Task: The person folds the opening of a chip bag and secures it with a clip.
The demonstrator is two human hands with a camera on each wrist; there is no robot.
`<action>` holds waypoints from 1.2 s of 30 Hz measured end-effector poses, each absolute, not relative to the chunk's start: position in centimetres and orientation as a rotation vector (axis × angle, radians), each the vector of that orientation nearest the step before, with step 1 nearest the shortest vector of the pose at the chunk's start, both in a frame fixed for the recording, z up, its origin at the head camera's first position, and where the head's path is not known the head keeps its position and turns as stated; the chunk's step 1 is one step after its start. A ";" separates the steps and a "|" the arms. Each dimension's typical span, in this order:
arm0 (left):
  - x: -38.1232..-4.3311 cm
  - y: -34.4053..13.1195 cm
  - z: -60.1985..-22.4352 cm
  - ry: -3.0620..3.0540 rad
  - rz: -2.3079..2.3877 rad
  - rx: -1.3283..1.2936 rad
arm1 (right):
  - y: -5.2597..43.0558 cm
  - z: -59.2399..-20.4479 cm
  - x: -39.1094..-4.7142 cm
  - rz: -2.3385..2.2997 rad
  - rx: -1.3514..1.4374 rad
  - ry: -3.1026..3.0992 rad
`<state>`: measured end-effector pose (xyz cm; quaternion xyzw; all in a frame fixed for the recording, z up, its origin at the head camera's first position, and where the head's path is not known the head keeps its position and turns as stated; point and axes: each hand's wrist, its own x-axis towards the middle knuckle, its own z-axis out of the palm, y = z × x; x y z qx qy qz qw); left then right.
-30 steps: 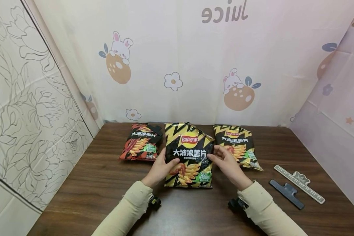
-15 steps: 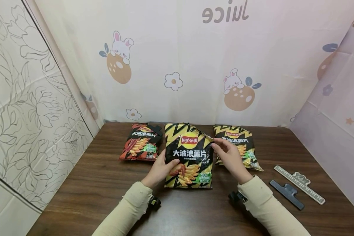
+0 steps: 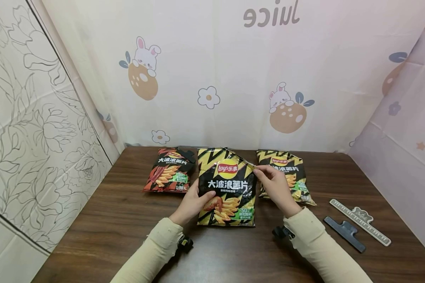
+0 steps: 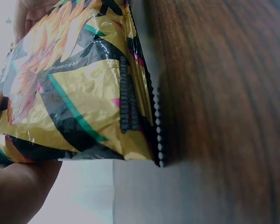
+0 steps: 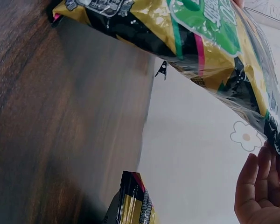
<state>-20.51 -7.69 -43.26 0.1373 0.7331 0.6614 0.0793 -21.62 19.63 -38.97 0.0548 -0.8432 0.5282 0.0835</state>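
A yellow-and-black Lay's chip bag (image 3: 230, 183) is held front side up at the middle of the table. My left hand (image 3: 190, 203) grips its left edge, thumb across the front and the other fingers behind. At the upper right corner, my right hand (image 3: 277, 189) pinches the film between thumb and fingers. The top edge slants down to that corner; whether it is torn or folded, I cannot tell. The left wrist view shows the bag's crimped bottom edge (image 4: 157, 126) close to the table. In the right wrist view, fingertips (image 5: 267, 161) hold the corner.
A red chip bag (image 3: 168, 173) with a dark clip (image 3: 186, 154) at its top lies back left. Another yellow-and-black bag (image 3: 297, 175) lies back right, partly behind my right hand. A grey-white clip (image 3: 361, 222) and a dark clip (image 3: 345, 234) lie on the table (image 3: 127, 236) at right.
My right hand has moved up the bag's right side, from the middle of the edge to the upper corner, and pinches there. The left hand and the bag have hardly moved.
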 end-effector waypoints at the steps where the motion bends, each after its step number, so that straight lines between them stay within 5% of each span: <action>1: -20.5 -7.7 -43.2 2.194 1.978 0.407 | 19.6 -39.0 -21.6 1.579 0.162 -2.515; 36: -21.3 -9.4 -39.8 2.285 2.027 0.312 | 19.3 -39.4 -21.7 1.785 0.066 -2.391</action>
